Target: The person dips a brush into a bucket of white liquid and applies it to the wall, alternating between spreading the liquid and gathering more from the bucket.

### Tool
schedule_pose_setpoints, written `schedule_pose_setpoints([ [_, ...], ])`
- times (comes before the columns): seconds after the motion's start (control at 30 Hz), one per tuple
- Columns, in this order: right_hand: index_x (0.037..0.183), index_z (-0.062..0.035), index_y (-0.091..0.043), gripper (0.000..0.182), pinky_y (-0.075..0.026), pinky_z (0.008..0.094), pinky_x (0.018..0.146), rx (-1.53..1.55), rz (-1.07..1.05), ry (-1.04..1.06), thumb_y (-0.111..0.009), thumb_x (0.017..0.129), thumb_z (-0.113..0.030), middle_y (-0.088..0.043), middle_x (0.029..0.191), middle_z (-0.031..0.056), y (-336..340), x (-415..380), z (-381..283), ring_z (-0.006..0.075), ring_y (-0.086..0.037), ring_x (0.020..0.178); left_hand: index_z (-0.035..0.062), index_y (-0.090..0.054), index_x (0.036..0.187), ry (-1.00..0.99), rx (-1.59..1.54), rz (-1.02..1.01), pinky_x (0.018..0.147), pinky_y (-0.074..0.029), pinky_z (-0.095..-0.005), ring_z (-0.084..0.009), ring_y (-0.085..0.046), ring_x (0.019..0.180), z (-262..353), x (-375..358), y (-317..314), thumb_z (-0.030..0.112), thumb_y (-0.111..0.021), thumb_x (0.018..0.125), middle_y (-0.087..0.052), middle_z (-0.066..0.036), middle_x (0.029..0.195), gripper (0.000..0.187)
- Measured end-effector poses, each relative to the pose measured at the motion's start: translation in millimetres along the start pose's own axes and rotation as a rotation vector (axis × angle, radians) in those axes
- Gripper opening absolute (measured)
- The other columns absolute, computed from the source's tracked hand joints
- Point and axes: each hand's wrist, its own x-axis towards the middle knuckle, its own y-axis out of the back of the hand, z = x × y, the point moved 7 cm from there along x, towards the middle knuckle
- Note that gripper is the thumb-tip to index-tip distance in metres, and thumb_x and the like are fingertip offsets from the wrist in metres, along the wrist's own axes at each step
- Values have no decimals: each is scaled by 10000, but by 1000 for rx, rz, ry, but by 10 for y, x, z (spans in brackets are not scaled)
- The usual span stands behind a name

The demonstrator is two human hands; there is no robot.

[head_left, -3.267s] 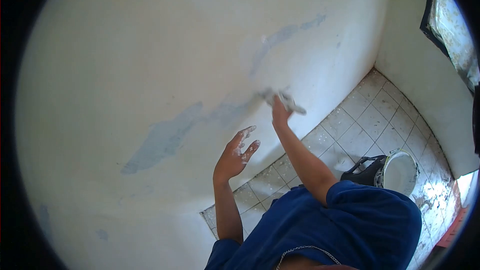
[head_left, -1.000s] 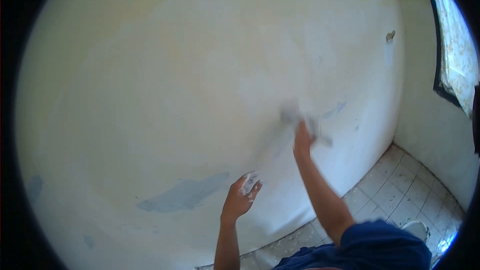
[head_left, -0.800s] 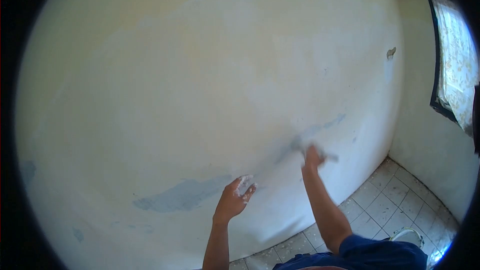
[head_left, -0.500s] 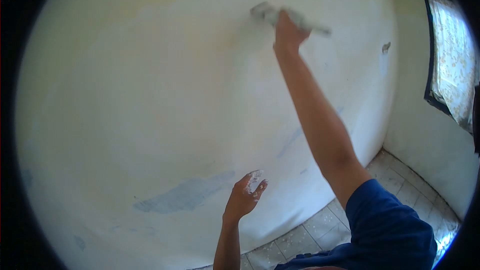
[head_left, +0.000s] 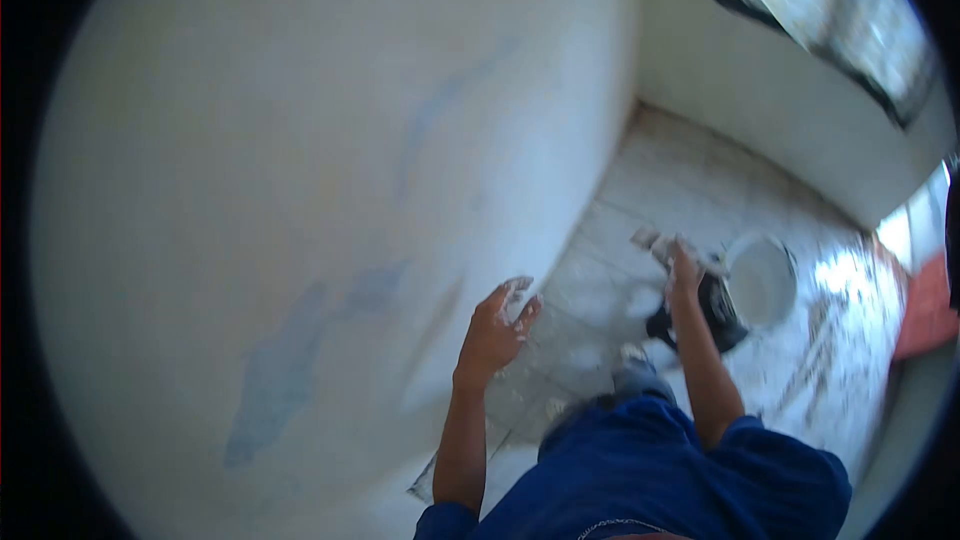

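My right hand is closed around a whitish, putty-smeared trowel, slightly blurred. It is held above the floor, with a white bucket just to its right and a black container partly hidden below the forearm. White paste coats the fingers and thumb of my left hand. That hand is raised in front of the wall's lower part, thumb and fingers apart, with nothing in it. The pale wall carries bluish-grey patches.
Tiled floor runs along the wall's foot, with white smears and a wet-looking shine near the bucket. A curtained window is set in the side wall. Something orange-red is at the right edge.
My right hand has come down from high on the wall with the trowel, over the floor by the bucket. The view has swung down and right. My left hand stays raised and open.
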Motion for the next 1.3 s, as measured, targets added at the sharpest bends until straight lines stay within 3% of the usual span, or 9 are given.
schedule_pose_setpoints([
  [0.03,1097,-40,-527,340,-429,281,804,41,99,-38,-598,817,-219,-563,1006,59,335,3,-214,168,-538,926,-3,-510,1114,146,-97,-154,792,-449,-280,-164,-553,921,115,102,-284,171,-575,846,-591,-102,1004,326],
  [0.33,1002,-4,-562,240,-471,253,707,-146,577,253,-612,772,-50,-591,881,67,2931,641,-1334,140,-577,799,-23,-437,1189,-104,144,-724,927,-370,-352,-291,-462,1118,451,1229,-3678,217,-578,827,-479,-182,1194,457],
  [0.5,957,-24,-603,267,-460,264,728,-638,609,327,-647,702,-90,-609,901,85,3746,298,-1297,156,-584,822,-29,-327,1275,-394,298,-834,1025,-256,-388,-352,-279,1248,374,453,-4964,229,-572,811,-280,-205,1352,585],
  [0.63,876,-43,-628,217,-468,291,698,-872,393,381,-650,674,-119,-620,872,89,3812,529,-1304,201,-600,769,-78,-263,1292,-466,485,-893,1053,-196,-391,-380,-188,1283,266,234,-5679,229,-551,816,-194,-259,1373,636],
  [0.9,867,-107,-643,258,-471,336,689,-1243,51,188,-639,609,-116,-609,895,130,3631,1399,-351,299,-591,777,-144,-226,1276,-368,563,-933,1064,-143,-404,-396,-119,1299,-73,268,-5867,251,-525,823,-124,-320,1367,671],
  [1.0,895,-106,-643,260,-479,328,688,-1131,-13,128,-647,635,-125,-627,912,106,3786,1547,-89,253,-608,758,-123,-232,1283,-328,513,-922,1060,-165,-392,-384,-146,1298,-43,342,-5841,255,-527,825,-175,-294,1368,663],
  [1.1,923,-75,-638,236,-484,324,673,-705,252,-60,-645,705,-165,-632,899,69,4005,1396,-178,197,-605,726,-91,-266,1285,-272,339,-925,1047,-203,-389,-365,-241,1269,-20,445,-5679,242,-535,816,-265,-281,1336,634],
  [1.23,1083,-5,-550,317,-416,305,854,-198,419,-290,-543,841,-209,-573,1052,95,4010,923,-626,181,-536,975,-66,-302,1269,-119,139,-946,991,-296,-397,-374,-385,1165,135,542,-5097,242,-532,825,-394,-273,1248,587],
  [1.3,1173,14,-491,369,-414,327,889,-166,210,-70,-450,875,-199,-557,1109,115,4006,753,-853,211,-540,996,-33,-332,1256,-86,78,-887,964,-325,-407,-378,-417,1128,248,575,-4586,245,-528,830,-437,-259,1208,544],
])
